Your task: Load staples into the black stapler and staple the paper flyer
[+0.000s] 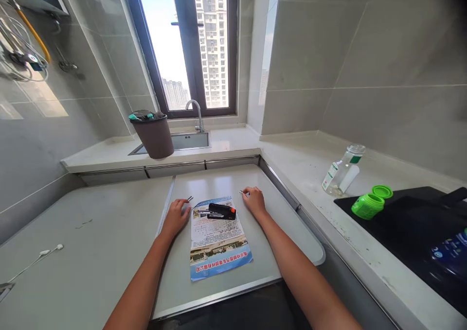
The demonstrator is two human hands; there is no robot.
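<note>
My left hand (177,217) rests on the table left of a printed leaflet (220,240), with its fingers closed around a small silvery strip (190,199). To the right of the leaflet, my right hand (254,200) pinches another small silvery piece (241,191) at its fingertips. Both pieces are too small to identify for certain. Between my hands a black stapler (222,211) with a red-orange spot lies on the upper part of the leaflet. Metal parts of the stapler stick out towards my left hand. Neither hand touches the stapler.
A brown bin (155,138) stands by the sink (188,141) and its tap (199,116). On the right counter are a clear glass bottle (341,174), an open green container (368,206) and a black hob (412,233). White earphones (44,253) lie on the table's left side.
</note>
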